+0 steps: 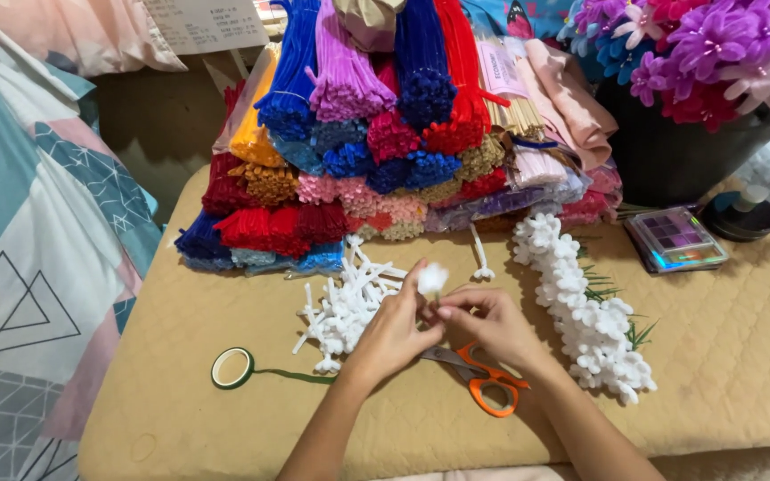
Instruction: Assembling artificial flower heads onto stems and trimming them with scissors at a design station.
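Left hand [391, 331] and right hand [489, 322] (over orange scissors [483, 379]) both pinch one white flower [432, 279] between pressed fingers [421, 294].

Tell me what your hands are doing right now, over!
Left hand and right hand both pinching one small white fuzzy flower piece. Orange scissors lying under the hands. Loose white pieces left, finished white cluster right. Nothing blocking.

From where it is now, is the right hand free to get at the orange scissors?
Probably not at once: the right hand and left hand both pinch a white fuzzy piece. The orange scissors lie just beneath, uncovered.
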